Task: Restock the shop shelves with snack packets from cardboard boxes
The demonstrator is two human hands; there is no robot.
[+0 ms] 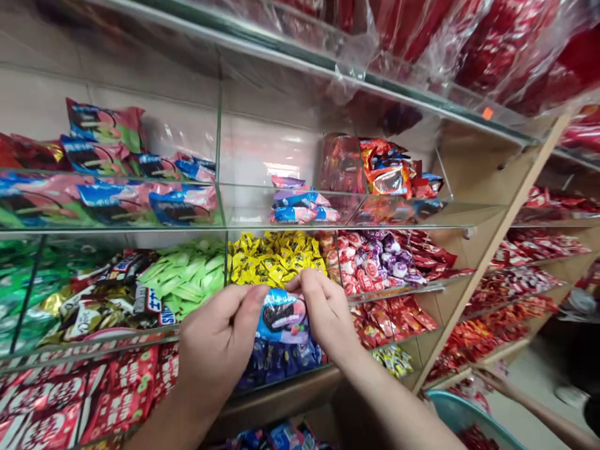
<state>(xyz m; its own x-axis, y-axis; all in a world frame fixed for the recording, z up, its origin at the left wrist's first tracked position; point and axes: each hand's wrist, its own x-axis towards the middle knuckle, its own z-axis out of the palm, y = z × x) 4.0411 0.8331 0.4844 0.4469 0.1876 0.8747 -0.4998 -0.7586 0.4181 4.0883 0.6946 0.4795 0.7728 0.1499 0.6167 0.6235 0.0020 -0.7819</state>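
Observation:
Between my two hands is a small blue and purple packet of sandwich cookies (283,317), with dark cookies printed on its front. My left hand (218,340) pinches its left edge between thumb and fingers. At the upper right edge, my right hand (328,312) also grips the packet, its fingers closed together. Behind the packet lie yellow-wrapped candies (276,253), and just below it are dark blue wrapped candies (293,359). Similar blue and pink packets (302,203) are stacked on the glass shelf above.
Glass dividers (219,125) split the shelves into compartments. Green packets (192,275) and red and purple candies (375,256) flank the yellow ones. A wooden upright (497,250) stands to the right. Lower right, another person's arm (520,394) reaches near a teal basin (464,406).

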